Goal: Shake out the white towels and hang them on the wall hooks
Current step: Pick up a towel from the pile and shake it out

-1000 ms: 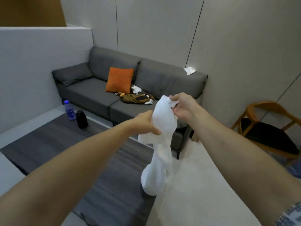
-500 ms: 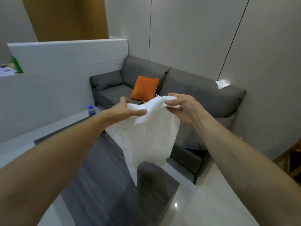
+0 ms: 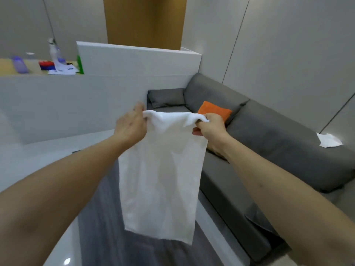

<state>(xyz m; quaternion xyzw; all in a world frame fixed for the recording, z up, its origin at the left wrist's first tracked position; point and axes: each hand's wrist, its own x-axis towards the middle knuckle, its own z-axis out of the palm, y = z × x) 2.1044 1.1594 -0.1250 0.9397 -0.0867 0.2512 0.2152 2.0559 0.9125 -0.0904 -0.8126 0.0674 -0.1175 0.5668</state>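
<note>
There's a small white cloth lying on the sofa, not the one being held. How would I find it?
Start at the long grey sofa along the right wall. Follow its backrest right, past the orange cushion, almost to the frame's edge. There lies the white cloth, crumpled on top of the backrest; unlike the towel stretched between the two hands, nobody touches it.

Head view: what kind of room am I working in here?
Probably a lounge or waiting area: a grey sofa with an orange cushion, a white partition wall, and a cluttered counter behind it.
</note>
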